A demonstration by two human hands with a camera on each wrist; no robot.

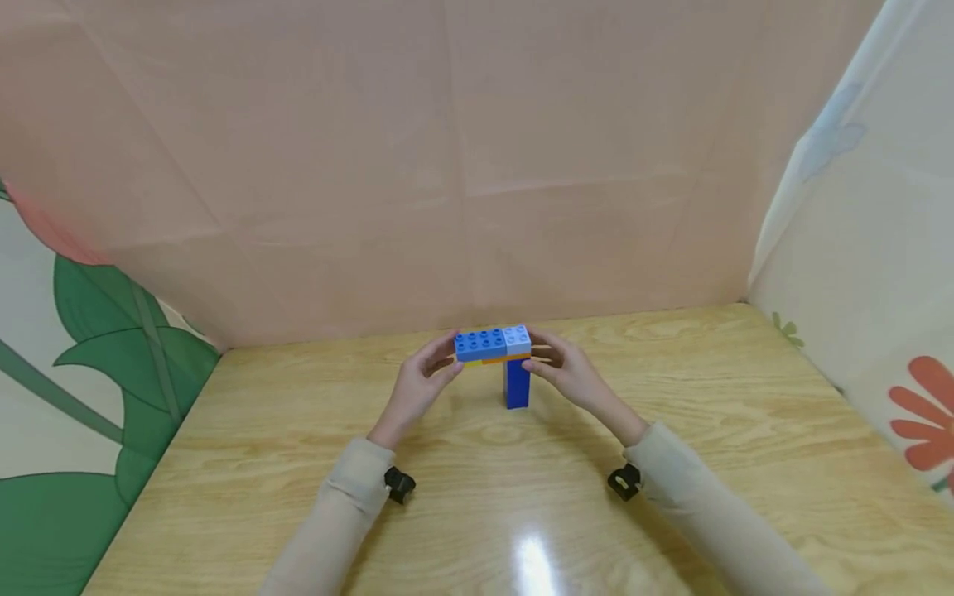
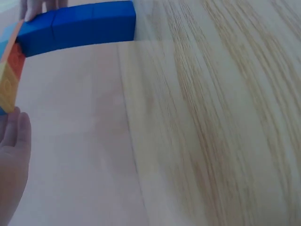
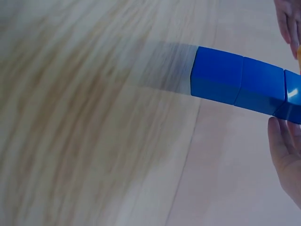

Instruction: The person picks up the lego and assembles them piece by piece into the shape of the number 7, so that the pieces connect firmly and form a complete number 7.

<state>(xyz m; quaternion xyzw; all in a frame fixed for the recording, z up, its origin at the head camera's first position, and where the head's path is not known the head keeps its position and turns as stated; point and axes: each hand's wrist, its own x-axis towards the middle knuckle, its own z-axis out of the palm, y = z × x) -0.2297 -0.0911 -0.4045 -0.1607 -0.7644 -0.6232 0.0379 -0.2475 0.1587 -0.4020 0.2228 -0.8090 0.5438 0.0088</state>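
Observation:
A column of stacked dark blue toy bricks (image 1: 517,385) stands upright on the table. On its top lies an overhanging beam: a blue brick (image 1: 480,346) with studs, beside it a light blue brick (image 1: 517,338), over a thin orange layer and a yellow brick (image 2: 8,87). My left hand (image 1: 421,382) pinches the beam's free left end between thumb and fingers. On the other side, my right hand (image 1: 572,371) grips the column's upper end, thumb in front and fingers behind. The right wrist view shows the column (image 3: 240,77) with fingertips touching its side.
The structure stands on a wooden table (image 1: 298,430), near a plain pinkish cloth (image 1: 447,207) behind it. Patterned cloths with leaves (image 1: 112,331) and a red flower (image 1: 924,414) flank the sides. Black wrist devices (image 1: 400,485) hang under both sleeves.

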